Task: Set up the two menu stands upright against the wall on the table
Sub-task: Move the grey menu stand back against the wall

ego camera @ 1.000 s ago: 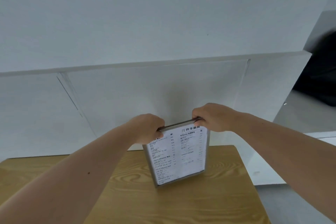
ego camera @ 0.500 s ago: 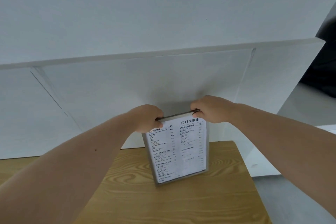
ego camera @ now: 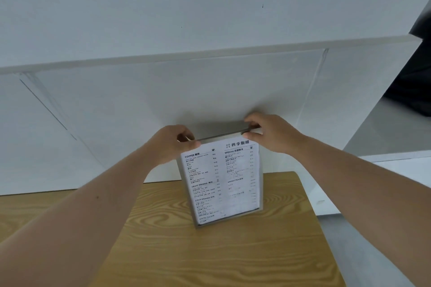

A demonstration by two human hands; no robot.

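Note:
A clear acrylic menu stand [ego camera: 224, 182] with a printed white menu sheet stands upright on the wooden table [ego camera: 210, 254], its foot on the tabletop close to the white wall [ego camera: 163, 105]. My left hand [ego camera: 172, 144] pinches its top left corner and my right hand [ego camera: 270, 133] pinches its top right corner. The stand leans slightly back toward the wall. Only this one stand is in view; a second one does not show.
The table's right edge [ego camera: 319, 228] drops to a grey floor. A white ledge [ego camera: 210, 53] runs along the wall above. A dark opening [ego camera: 415, 72] lies at the far right.
The menu stand has been pushed slightly further back toward the wall and stands a little more upright; both hands kept their hold on its top corners. The view tilted up.

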